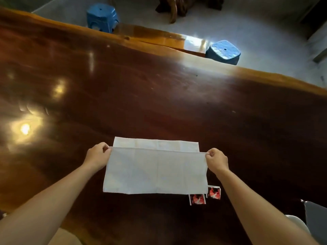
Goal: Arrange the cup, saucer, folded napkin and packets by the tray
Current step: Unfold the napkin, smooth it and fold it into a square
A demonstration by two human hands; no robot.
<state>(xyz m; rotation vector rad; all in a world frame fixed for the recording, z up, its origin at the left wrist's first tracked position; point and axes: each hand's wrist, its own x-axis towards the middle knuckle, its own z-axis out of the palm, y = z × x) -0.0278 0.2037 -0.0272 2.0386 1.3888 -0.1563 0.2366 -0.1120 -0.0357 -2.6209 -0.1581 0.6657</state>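
A white cloth napkin [155, 170] is held just above the dark wooden table [159, 103]. My left hand [98, 156] pinches its upper left corner and my right hand [216, 159] pinches its upper right corner. The near flap hangs toward me, and a far strip of the napkin lies flat on the table behind the held edge. Two red packets [205, 196] lie side by side on the table, just below the napkin's lower right corner and partly covered by it. A grey tray edge [315, 220] and a white rounded rim [295, 221] show at the far right.
Two blue plastic stools [223, 52] [101, 17] stand on the pale floor beyond the table's far edge. A dark wooden piece of furniture [185, 6] stands further back. Bright light reflections sit on the table's left side.
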